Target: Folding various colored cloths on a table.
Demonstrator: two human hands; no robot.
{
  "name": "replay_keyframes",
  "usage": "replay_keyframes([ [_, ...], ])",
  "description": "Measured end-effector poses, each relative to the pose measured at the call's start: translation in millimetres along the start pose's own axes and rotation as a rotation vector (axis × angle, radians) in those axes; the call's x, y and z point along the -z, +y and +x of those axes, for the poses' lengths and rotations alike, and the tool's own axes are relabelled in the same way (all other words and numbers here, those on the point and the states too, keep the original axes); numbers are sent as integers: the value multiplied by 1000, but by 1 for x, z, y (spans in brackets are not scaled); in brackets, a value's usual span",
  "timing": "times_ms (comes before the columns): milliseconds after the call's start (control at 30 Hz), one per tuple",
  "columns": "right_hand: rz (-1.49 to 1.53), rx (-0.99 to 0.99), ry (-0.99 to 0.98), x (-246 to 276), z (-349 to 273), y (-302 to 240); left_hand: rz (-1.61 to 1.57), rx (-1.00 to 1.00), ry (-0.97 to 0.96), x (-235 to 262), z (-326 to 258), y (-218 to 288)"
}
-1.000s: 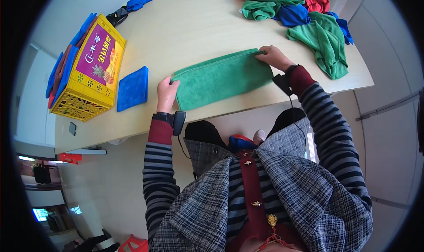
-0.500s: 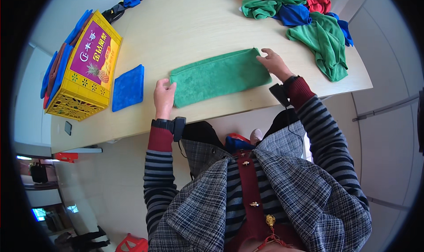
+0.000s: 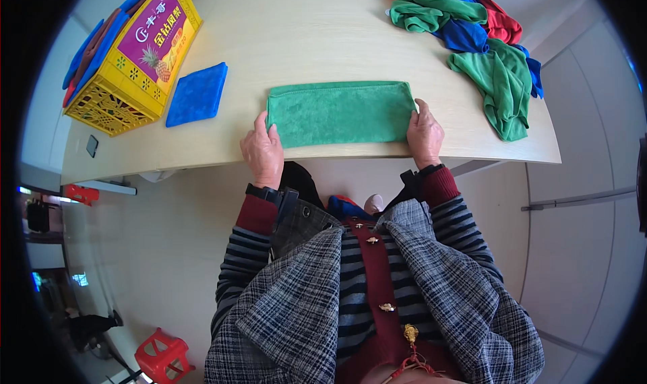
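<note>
A green towel (image 3: 340, 114), folded into a long rectangle, lies on the table in front of me, its long edges running roughly left to right. My left hand (image 3: 263, 151) grips its left short end, thumb and fingers closed at the edge. At the opposite end, my right hand (image 3: 426, 136) pinches the right edge, with the fingertips partly hidden. Left of the towel lies a blue towel (image 3: 196, 95) folded into a small flat rectangle, which neither hand touches.
A yellow plastic crate (image 3: 121, 91) stands at the far left, with blue and brown folded cloths (image 3: 94, 44) along its left side. Crumpled green, blue and red cloths (image 3: 495, 81) are heaped at the right. A phone (image 3: 92, 145) lies near the table's left edge. Below stands a red stool (image 3: 164, 357).
My right hand has moved down from the towel's upper right corner to its right edge. The green towel, slanted before, now lies straighter. Both hands have closed on its ends, and the view has shifted.
</note>
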State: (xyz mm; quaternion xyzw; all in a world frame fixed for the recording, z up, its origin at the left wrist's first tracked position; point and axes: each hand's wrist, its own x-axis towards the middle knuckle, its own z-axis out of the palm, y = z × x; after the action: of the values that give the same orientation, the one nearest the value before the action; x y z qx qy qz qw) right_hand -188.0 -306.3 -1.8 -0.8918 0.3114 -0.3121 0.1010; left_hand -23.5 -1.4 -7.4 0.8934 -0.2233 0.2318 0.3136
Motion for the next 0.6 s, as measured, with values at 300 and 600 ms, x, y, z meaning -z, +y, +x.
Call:
replay_keyframes([
  [300, -59, 30, -16, 12, -13, 9, -11, 19, 2, 4, -9, 1],
  [600, -60, 42, -35, 19, -13, 10, 76, -27, 10, 8, -12, -3],
])
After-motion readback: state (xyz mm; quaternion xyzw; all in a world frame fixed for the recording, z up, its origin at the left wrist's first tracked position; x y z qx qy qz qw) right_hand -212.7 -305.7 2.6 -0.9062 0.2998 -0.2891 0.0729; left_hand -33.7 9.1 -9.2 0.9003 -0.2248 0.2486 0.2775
